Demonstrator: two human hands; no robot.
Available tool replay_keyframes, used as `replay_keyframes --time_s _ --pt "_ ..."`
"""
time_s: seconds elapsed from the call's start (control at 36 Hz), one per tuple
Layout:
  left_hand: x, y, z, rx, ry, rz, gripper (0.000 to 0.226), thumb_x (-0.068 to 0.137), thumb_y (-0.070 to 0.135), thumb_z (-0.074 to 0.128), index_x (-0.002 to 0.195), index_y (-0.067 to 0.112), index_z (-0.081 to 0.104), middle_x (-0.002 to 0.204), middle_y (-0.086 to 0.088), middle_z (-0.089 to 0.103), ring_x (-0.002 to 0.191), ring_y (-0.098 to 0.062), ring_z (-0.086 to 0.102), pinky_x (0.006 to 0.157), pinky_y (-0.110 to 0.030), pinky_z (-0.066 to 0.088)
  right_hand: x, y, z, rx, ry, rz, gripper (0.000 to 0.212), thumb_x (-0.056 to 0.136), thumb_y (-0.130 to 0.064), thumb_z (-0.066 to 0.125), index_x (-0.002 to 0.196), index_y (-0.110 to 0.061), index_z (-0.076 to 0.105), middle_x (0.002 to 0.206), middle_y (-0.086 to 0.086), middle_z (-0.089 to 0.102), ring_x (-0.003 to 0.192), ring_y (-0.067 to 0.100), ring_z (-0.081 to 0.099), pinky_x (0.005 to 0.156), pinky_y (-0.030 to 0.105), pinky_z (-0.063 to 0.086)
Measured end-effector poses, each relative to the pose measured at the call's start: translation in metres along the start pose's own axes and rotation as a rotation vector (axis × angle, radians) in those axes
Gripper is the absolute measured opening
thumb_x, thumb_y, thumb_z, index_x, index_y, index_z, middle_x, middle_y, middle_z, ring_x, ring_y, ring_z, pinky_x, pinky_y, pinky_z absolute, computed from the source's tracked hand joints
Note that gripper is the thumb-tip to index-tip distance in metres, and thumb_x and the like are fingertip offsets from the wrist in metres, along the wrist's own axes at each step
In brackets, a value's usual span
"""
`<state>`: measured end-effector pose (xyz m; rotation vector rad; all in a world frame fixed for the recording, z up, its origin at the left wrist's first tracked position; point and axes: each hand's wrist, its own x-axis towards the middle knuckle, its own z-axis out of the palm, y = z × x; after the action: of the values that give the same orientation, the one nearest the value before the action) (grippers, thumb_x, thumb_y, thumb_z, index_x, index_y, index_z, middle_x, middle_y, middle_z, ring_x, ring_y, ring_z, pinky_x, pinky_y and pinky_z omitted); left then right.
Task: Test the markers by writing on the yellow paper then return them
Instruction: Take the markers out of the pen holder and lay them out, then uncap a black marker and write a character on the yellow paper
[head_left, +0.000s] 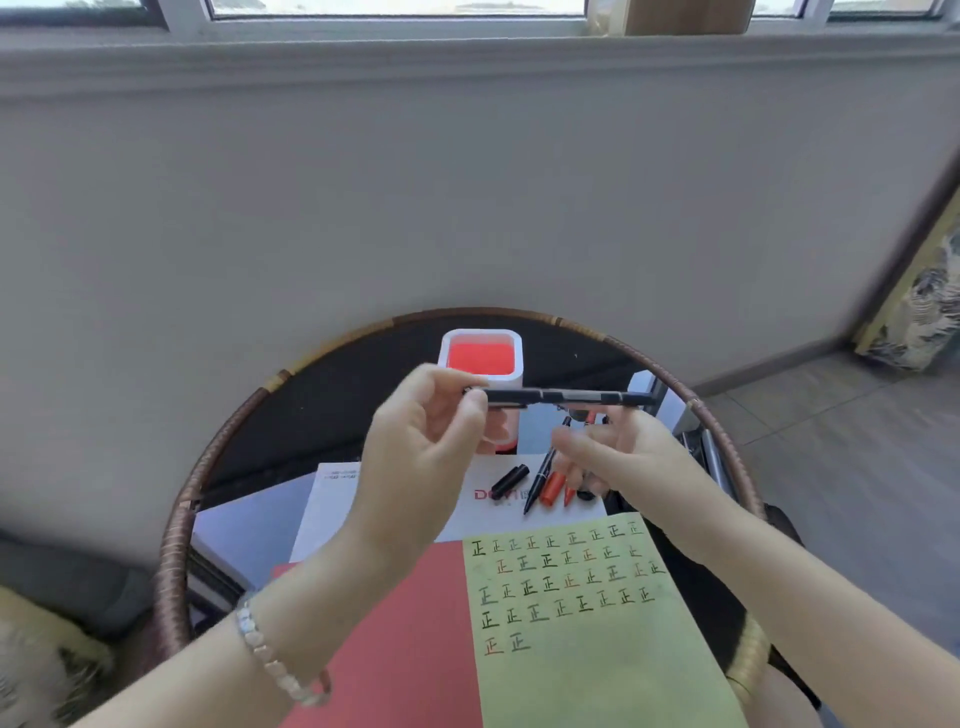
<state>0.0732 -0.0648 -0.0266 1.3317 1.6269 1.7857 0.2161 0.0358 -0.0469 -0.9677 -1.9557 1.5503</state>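
Behind the hands, a white holder (480, 358) shows only red inside.

Two bare hands are in view. One black marker (558, 397) is held in the air. On the white paper lie one loose black cap (509, 481), one uncapped black pen (539, 480) and one orange-red cap (551, 488). There is one white square holder with a red inside (480, 358), one yellow sheet (587, 639) and one red sheet (410, 639).
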Motion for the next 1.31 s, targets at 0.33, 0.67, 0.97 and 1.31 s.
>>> replay_keyframes --time_s 0.33,0.67,0.97,1.31 --pt "-0.048 -0.032 0.006 0.416 -0.513 -0.095 0.014 0.093 0.022 0.044 0.090 0.029 0.056 0.072 0.015 0.054 0.063 -0.002 0.046 0.057 -0.019 0.035 -0.039 0.019 0.035 0.237 0.075 -0.060 0.025 0.091 -0.017 0.052 0.067 -0.011 0.058 0.049 0.000 0.058 0.045 0.011 0.051 0.046 0.020 0.038" --pt "-0.055 -0.040 0.011 0.346 -0.615 -0.147 0.030 0.098 0.030 0.035 0.077 0.043 0.052 0.064 0.007 0.057 0.049 -0.008 0.036 0.052 -0.028 0.032 -0.039 0.031 0.053 0.311 0.180 0.041 0.040 0.087 -0.017 0.059 0.051 -0.012 0.040 0.034 0.001 0.040 0.032 0.009 0.031 0.037 0.015 0.029" --pt "-0.058 -0.040 0.000 0.262 -0.618 -0.313 0.042 0.086 0.056 0.042 0.078 0.021 0.064 0.051 0.011 0.034 0.048 -0.010 0.028 0.051 -0.028 0.022 -0.043 0.028 0.051 0.208 0.124 -0.132 0.040 0.087 -0.005 0.056 0.051 -0.010 0.040 0.032 -0.004 0.041 0.031 0.008 0.034 0.038 0.016 0.030" --pt "-0.023 -0.082 -0.050 0.876 -0.053 -0.113 0.014 0.096 0.011 0.040 0.099 0.009 0.054 0.087 0.000 0.049 0.078 -0.021 0.049 0.068 -0.028 0.036 -0.049 0.045 0.042 0.225 0.340 -0.061 0.031 0.089 -0.018 0.055 0.061 -0.008 0.048 0.040 -0.004 0.046 0.038 0.006 0.040 0.043 0.012 0.037"
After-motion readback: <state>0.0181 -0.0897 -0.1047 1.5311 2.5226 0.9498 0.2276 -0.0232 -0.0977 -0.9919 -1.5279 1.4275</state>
